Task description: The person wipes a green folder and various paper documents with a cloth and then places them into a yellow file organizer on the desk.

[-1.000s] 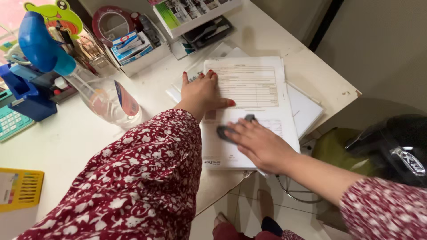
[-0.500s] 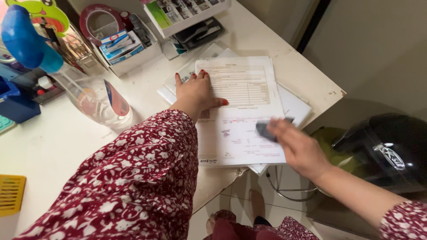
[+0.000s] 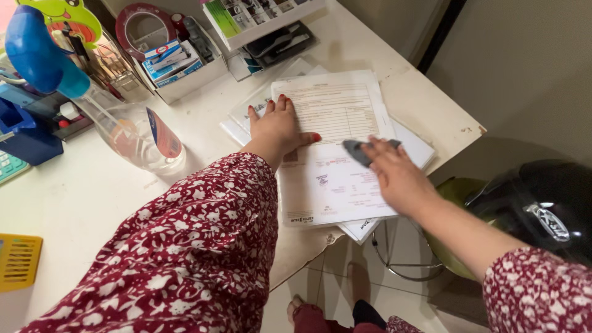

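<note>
At frame centre, the left hand (image 3: 279,127) presses flat, fingers spread, on a paper stack (image 3: 336,154); the right hand (image 3: 398,176) fingers pinch a grey cloth (image 3: 357,150) on it.

Both sleeves (image 3: 203,246) are dark red with small white flowers. The fingernails on the left hand (image 3: 277,129) are red. White papers (image 3: 336,154) with dark print lie near the white desk's (image 3: 92,197) far right corner, a grey cloth (image 3: 361,151) on them.

One head camera looks steeply down from close above the tabletop (image 3: 92,197), facing its far corner, with floor visible beyond the edge.
</note>
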